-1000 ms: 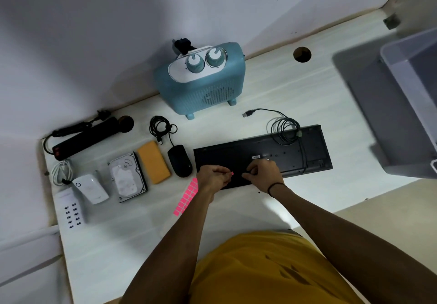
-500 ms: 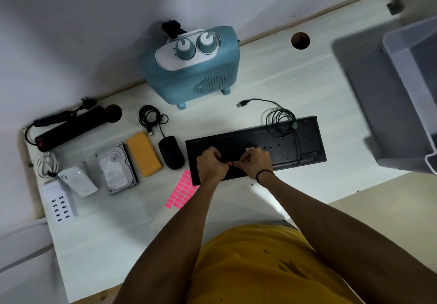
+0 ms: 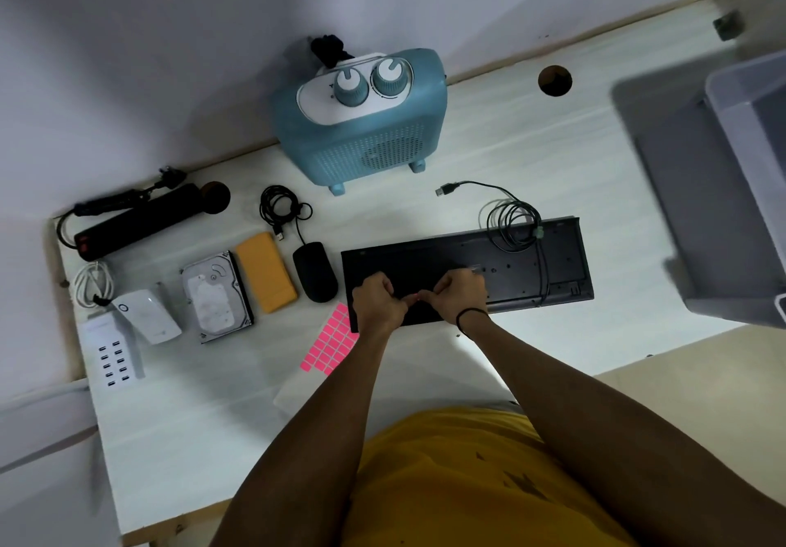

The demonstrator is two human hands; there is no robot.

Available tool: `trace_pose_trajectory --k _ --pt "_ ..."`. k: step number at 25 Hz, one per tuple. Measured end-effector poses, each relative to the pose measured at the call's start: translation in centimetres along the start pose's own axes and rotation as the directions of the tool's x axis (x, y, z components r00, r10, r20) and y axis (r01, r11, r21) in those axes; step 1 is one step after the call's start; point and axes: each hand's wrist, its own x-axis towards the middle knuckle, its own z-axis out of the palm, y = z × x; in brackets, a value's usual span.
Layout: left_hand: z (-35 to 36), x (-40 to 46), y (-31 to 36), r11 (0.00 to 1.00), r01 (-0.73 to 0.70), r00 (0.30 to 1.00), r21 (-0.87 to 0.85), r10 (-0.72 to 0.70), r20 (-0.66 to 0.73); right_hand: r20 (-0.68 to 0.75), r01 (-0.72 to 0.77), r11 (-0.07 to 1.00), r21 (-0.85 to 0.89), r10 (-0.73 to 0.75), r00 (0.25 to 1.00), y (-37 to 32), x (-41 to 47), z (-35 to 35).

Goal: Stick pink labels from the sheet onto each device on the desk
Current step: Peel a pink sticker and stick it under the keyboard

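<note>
With our left hand (image 3: 380, 306) and right hand (image 3: 459, 298) together pinching a small pink label (image 3: 419, 299) over the upturned black keyboard (image 3: 510, 266) near the desk's (image 3: 212, 419) front edge, we judge pressing it down comes next.

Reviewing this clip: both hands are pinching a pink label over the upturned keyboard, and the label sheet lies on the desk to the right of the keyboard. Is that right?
Not quite. The head view shows the label sheet lying on the desk at the keyboard's left end, near the mouse, not to its right. The rest holds: the left hand and right hand meet over the upturned keyboard, pinching a pink label.
</note>
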Motion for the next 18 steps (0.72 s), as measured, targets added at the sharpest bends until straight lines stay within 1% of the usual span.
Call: trace_pose_trajectory --k 3,5,7,8,9,10,11,12,13,15,18 --pt "0.1 -0.3 0.2 0.999 -0.039 0.999 0.036 0.039 0.010 0.022 0.006 1.000 0.025 -0.007 1.000 0.1 0.2 -0.2" --pt "0.1 -0.8 -0.2 0.993 -0.101 0.995 0.059 0.101 0.018 0.029 0.035 0.999 0.024 -0.035 0.999 0.4 0.2 -0.8" --pt "-0.1 -1.3 -0.9 0.972 -0.211 0.975 0.103 0.202 0.091 -0.039 0.066 0.998 0.024 -0.065 0.997 0.8 0.4 -2.1" --pt "-0.2 -1.6 -1.2 0.946 -0.283 0.953 0.159 0.259 0.156 -0.115 0.077 0.996 0.034 -0.073 0.991 1.0 0.5 -3.1" --pt "-0.4 -1.8 -1.6 0.897 -0.369 0.920 0.243 0.316 0.230 -0.210 0.086 0.996 0.035 -0.077 0.975 1.3 0.7 -4.0" --pt "-0.5 -1.9 -1.7 0.827 -0.450 0.883 0.336 0.357 0.303 -0.304 0.093 0.996 0.015 -0.084 0.949 1.6 1.0 -5.1" --pt "-0.5 -1.9 -1.6 0.743 -0.517 0.849 0.426 0.383 0.363 -0.373 0.092 0.995 -0.025 -0.095 0.923 2.0 1.5 -6.1" --pt "-0.5 -1.8 -1.4 0.662 -0.562 0.824 0.497 0.397 0.404 -0.404 0.077 0.994 -0.079 -0.103 0.909 2.3 2.1 -7.0" --pt "-0.4 -1.6 -1.2 0.595 -0.588 0.808 0.549 0.398 0.434 -0.398 0.050 0.989 -0.141 -0.102 0.912 2.7 2.5 -7.8" --pt "0.2 -1.4 -0.4 0.495 -0.612 0.791 0.616 0.382 0.479 -0.325 0.015 0.967 -0.256 -0.101 0.941 3.7 3.2 -9.2" --pt "-0.1 -1.4 -0.1 0.379 -0.651 0.758 0.658 0.376 0.533 -0.217 0.034 0.950 -0.311 -0.106 0.970 4.4 3.8 -9.7"
